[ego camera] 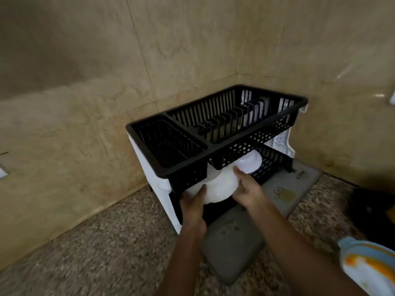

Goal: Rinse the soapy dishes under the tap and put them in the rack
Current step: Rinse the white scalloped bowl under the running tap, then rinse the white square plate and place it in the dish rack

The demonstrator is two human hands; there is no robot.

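From the head camera, both hands reach forward to a black two-tier dish rack [215, 116] standing in the corner of a speckled stone tabletop [89, 248] against beige tiled walls. Between them they carry a white bowl [220, 189], tilted on its side at the mouth of the lower tier, just under the front edge of the upper basket. The left hand [192, 201] has its grip closed over the bowl's near-left rim, thumb lying on the white surface; the right hand [245, 189] closes its grip on the right side, fingers reaching up toward the basket's underside. A second white bowl [250, 163] already sits deeper in the lower tier, up and to the right of the held one and apparently touching or almost touching it. The move in hand looks like sliding the held bowl back and slightly right into that shelf, so the gap between the upper basket's bottom and the lower shelf is what matters; it appears tight, and the rim could catch on the basket. The upper tier's plate slots and side cutlery compartment look mostly empty, though blur hides detail. A grey mat [233, 244] lies under the rack's front, with open tabletop to the left. No tap is visible.
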